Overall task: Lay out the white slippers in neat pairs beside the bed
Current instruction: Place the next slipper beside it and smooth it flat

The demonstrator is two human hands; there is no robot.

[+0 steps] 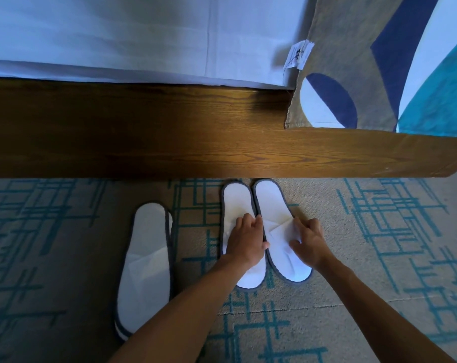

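Observation:
Two white slippers with grey edging lie side by side on the carpet, heels against the bed's wooden side. My left hand [247, 239] lies on the left slipper [236, 203], fingers curled at the edge of its upper and thumb at the seam between the two. On the right slipper [270, 203], my right hand [310, 241] pinches the creased upper between finger and thumb. Further left lies another white slipper [146, 258], apart from the pair, with a second one apparently stacked under it, only its edge showing.
The brown wooden bed frame [169, 134] runs across the view, with a white sheet [117, 35] above it. A patterned blue and beige bed runner [353, 61] hangs at the right. Beige carpet with teal lines [379, 258] covers the floor.

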